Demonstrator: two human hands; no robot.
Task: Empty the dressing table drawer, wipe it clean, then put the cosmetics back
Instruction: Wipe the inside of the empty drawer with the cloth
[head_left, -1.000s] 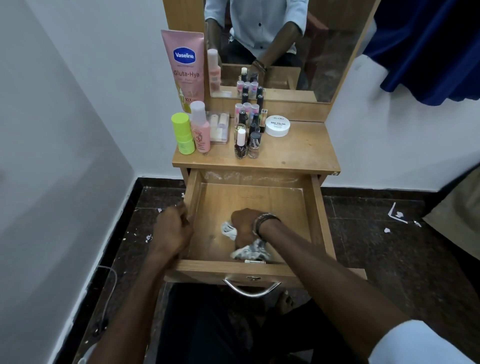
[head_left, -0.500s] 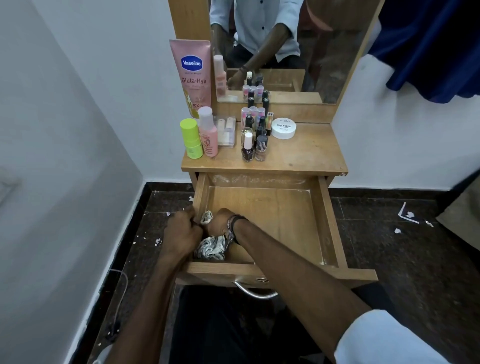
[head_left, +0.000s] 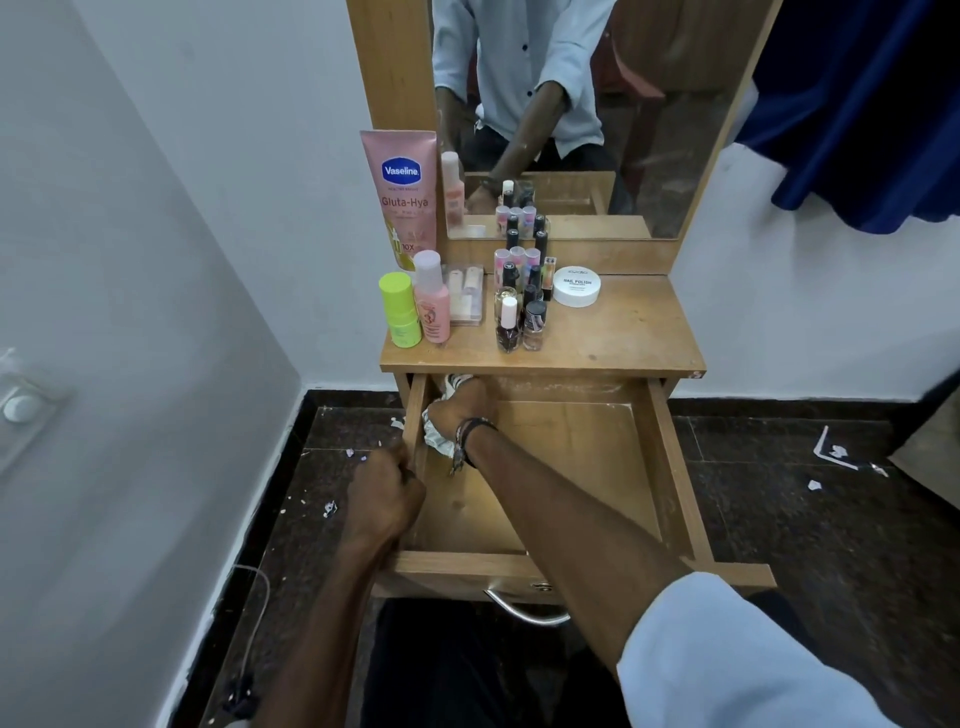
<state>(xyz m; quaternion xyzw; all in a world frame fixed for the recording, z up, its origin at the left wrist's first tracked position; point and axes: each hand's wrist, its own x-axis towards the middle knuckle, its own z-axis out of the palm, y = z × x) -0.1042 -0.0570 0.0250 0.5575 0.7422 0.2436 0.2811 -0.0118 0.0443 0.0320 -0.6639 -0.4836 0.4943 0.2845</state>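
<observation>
Right now the work is in the wiping stage, judging by how things lie: the drawer (head_left: 571, 467) stands pulled fully out and bare of cosmetics, while the bottles are parked up on the dressing table top (head_left: 623, 338), out of the way so the wood below can be reached. The right hand (head_left: 460, 408) is curled around a crumpled white patterned cloth (head_left: 436, 439) and presses it into the far left corner of the drawer, just under the tabletop's edge, where dust would likely collect. The left hand (head_left: 387, 491) is closed over the drawer's left side wall near the front, probably to steady the drawer against the push of the wiping arm. On the top, a pink Vaseline tube (head_left: 400, 197) leans upright against the mirror frame; just in front of it stand a lime-green bottle (head_left: 399, 309) and a pink bottle (head_left: 431, 299), touching or nearly so. A clear packet (head_left: 465, 296) lies beside them, then a tight cluster of nail polish bottles (head_left: 522, 301), and a white nail polish remover jar (head_left: 576, 286) sits at the cluster's right. A pale, chalky smear shows along the drawer's back wall, so more wiping looks needed before anything goes back in.
</observation>
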